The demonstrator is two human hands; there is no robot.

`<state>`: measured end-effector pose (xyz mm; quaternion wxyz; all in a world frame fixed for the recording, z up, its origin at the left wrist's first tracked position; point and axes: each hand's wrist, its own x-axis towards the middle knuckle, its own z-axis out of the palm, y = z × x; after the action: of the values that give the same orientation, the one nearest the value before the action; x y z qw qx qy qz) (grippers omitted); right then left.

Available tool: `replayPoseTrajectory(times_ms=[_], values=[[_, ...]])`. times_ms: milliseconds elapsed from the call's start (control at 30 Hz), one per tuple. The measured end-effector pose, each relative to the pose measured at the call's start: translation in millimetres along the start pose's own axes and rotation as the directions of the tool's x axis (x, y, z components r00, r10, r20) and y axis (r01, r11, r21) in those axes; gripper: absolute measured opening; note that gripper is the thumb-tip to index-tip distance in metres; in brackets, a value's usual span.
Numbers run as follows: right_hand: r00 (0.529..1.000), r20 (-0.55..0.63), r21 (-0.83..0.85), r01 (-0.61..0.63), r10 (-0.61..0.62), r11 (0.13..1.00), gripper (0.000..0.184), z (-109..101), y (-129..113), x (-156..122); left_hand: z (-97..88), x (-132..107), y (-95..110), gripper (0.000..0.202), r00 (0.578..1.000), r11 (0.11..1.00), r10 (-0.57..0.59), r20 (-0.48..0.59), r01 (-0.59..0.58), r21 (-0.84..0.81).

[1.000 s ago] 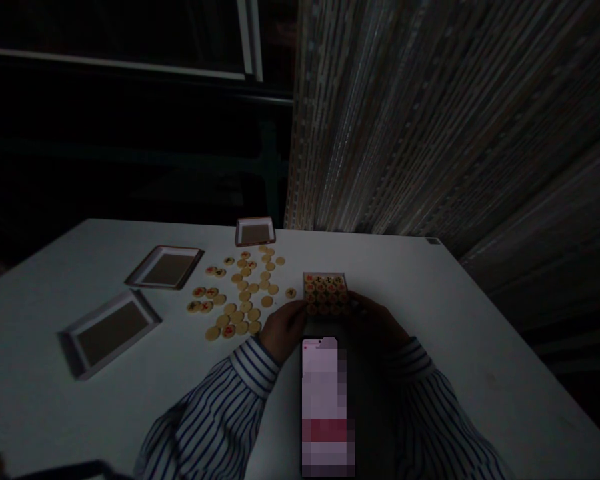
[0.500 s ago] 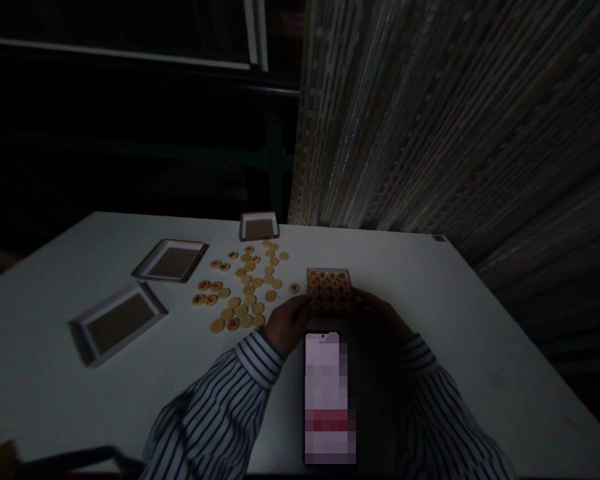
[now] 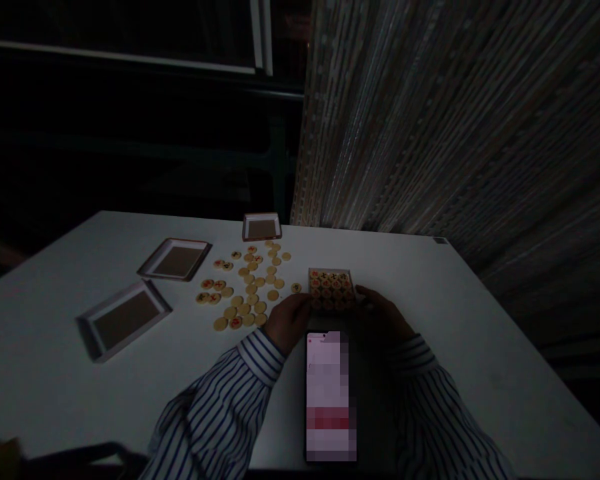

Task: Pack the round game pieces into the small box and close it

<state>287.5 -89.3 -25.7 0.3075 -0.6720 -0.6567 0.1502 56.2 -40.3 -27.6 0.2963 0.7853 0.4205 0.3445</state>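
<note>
A small open box holds rows of round Chinese chess pieces, with red and black characters facing up. My left hand has its thumb and fingers closed on the box's near left edge. Just off the right side, a narrow gap from the box, is my right hand, its forefinger stretched out and the other fingers in shadow. One loose chess piece lies left of the box, near my left fingers. Many more loose pieces are scattered farther left, mostly blank side up.
A lit phone lies between my forearms, below the box. Three shallow box trays stand on the white table: one at the back, another at left, a third nearer me. Behind the table hangs a string curtain.
My right hand has let go of the box's right side and now stands slightly apart from it. The left hand stays at the box. The view has shifted a little.
</note>
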Motion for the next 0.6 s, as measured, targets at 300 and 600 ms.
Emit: replayPoseTrajectory(times_ms=[300,600], values=[[0.99,-0.133,-0.073,0.031,-0.04,0.997,0.039,-7,-4,3,-21.0,3,0,0.026,0.994,0.996,-0.033,-0.107,0.025,-0.08],[0.971,-0.205,-0.146,0.092,-0.121,0.985,0.037,-12,-12,7,-75.4,1,-13,0.025,0.973,0.999,-0.047,-0.225,0.045,-0.016]])
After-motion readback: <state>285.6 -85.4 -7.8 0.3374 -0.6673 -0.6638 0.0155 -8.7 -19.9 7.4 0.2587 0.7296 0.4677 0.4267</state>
